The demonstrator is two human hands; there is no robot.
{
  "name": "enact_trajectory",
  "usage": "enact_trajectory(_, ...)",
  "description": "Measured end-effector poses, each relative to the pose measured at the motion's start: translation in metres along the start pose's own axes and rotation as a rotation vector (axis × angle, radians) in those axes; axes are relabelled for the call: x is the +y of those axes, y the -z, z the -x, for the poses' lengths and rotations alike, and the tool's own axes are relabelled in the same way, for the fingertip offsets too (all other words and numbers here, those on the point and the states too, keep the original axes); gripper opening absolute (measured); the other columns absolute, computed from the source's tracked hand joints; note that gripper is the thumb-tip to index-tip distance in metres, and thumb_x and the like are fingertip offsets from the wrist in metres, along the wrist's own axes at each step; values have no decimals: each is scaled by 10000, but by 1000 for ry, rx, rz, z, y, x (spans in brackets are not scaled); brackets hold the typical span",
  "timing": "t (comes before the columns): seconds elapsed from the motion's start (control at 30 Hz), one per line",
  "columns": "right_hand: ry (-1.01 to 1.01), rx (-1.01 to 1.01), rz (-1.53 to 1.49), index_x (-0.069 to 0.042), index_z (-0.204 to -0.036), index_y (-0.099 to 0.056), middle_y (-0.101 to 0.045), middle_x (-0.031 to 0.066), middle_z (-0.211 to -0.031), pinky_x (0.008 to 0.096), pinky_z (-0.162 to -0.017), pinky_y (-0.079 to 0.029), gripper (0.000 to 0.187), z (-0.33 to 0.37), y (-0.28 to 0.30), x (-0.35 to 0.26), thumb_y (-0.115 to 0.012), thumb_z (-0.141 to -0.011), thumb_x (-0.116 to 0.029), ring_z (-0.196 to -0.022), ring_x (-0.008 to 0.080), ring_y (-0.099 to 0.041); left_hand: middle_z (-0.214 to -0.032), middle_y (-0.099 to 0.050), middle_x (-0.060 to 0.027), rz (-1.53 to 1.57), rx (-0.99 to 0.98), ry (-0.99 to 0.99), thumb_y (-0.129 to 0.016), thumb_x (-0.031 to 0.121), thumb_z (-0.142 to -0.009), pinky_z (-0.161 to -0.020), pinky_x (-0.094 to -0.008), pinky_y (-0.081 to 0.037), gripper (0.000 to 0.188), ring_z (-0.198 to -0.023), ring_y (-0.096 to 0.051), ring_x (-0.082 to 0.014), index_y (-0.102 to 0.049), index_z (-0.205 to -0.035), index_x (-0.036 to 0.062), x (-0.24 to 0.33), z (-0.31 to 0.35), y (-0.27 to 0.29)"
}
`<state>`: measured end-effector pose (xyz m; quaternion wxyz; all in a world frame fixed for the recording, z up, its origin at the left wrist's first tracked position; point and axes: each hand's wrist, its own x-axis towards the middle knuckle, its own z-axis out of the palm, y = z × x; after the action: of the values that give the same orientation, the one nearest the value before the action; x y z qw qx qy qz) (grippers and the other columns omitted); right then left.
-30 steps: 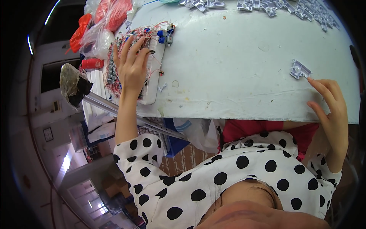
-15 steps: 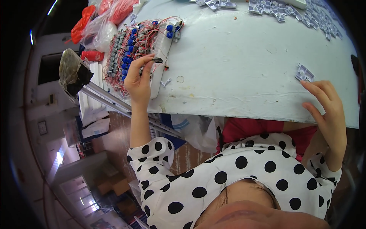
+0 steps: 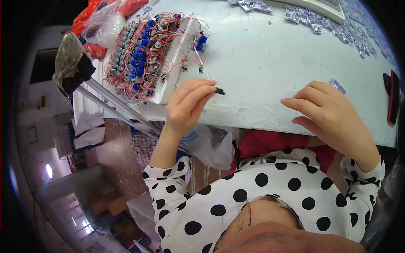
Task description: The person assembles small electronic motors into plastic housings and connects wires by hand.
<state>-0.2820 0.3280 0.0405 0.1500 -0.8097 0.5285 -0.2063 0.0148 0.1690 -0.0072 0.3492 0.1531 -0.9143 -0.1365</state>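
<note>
Between the thumb and fingertips of my left hand (image 3: 187, 103) is a small dark flat part (image 3: 220, 90), pinched above the table's near edge. Thin pale wires run from near those fingers toward a small green board (image 3: 201, 70) just beyond. My right hand (image 3: 331, 111) hovers over the table on the right, its fingers apart and nothing in them. Partly hidden behind it lies a clear plastic piece (image 3: 338, 86). Left of my left hand, a white foam tray (image 3: 171, 78) borders rows of small blue-capped motors (image 3: 142, 55) with tangled red and white wires.
More clear plastic pieces (image 3: 314, 21) are scattered along the far right of the white table (image 3: 253, 55). A long red and black object (image 3: 392, 98) lies at the right edge. Metal poles (image 3: 112, 99) stand at the left, near plastic bags (image 3: 103, 31).
My left hand has moved right and nearer with the dark part, away from the motors; wires now trail by it. My right hand has left the clear plastic piece and moved left.
</note>
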Motion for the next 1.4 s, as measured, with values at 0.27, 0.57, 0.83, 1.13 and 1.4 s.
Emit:
enact_trajectory(0.27,25,150,-137,-96,-1203,-655,-647,83,-1015,376,-862,-517,349,-66,-55,14,-721,-861,-114,-988,281,-623,-988,-734,-109,-4,7,-61,-793,-36,-730,-753,-358,-583,248,-870,-703,-277,-710,-962,-2,31,18,-15)
enact_trajectory(0.57,44,391,-97,-113,-1257,-625,-592,121,-1189,395,-903,-518,448,-179,-121,25,-707,-819,-58,-1097,307,-597,-955,-736,-131,207,145,45,-802,-42,-722,-754,-369,-594,254,-840,-707,-287,-710,-956,-7,73,39,-25)
enact_trajectory(0.83,-212,58,-207,-51,-1057,-699,-676,132,-931,375,-759,-528,281,-153,-80,15,-728,-876,-265,-868,285,-660,-964,-726,-136,193,216,-10,-789,-42,-717,-747,-375,-581,275,-839,-695,-289,-715,-980,-18,97,34,-95)
enact_trajectory(1.13,-78,0,-170,-22,-1041,-708,-708,147,-943,391,-804,-563,357,-135,-107,13,-770,-822,-297,-844,296,-697,-1038,-724,-130,9,196,51,-786,-3,-771,-720,-355,-580,335,-846,-707,-274,-714,-1097,20,115,16,-94)
enact_trajectory(1.4,-23,330,-524,11,-1027,-689,-732,118,-929,309,-800,-578,252,-43,-6,5,-783,-844,-135,-864,195,-722,-1107,-702,-94,438,216,457,-689,12,-938,-868,-283,-529,298,-969,-666,-154,-666,-1232,-30,101,-49,-38)
